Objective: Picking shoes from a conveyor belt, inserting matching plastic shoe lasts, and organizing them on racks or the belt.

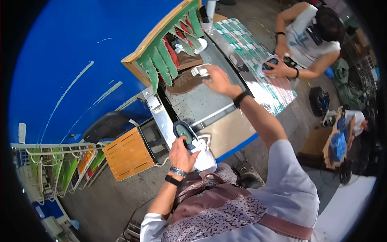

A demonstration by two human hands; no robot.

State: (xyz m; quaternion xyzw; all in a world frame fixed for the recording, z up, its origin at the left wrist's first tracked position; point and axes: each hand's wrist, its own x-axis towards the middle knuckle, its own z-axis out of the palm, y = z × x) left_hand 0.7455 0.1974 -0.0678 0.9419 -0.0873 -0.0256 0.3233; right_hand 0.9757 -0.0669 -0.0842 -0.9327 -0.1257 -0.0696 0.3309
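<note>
My left hand (183, 155) is closed round a white shoe (206, 159) with a dark green insole and white laces, just in front of the machine's near end. My right hand (219, 82) reaches over the grey perforated conveyor bed (203, 101), thumb and fingers apart. Its fingertips are at a white piece (200, 71) by the rear end of a brown shoe (183, 82); whether they touch it is hard to tell. Another brown shoe (189, 60) and a white-soled shoe (200, 46) lie farther in, partly under the strip curtain (161, 66).
The curtain's wooden frame (135, 58) stands on the left, with a slatted wooden stool (129, 154) below it. At right, a co-worker (308, 40) handles a dark shoe (269, 66) over a green-and-white patterned table (246, 40). A wire rack (60, 169) is at lower left.
</note>
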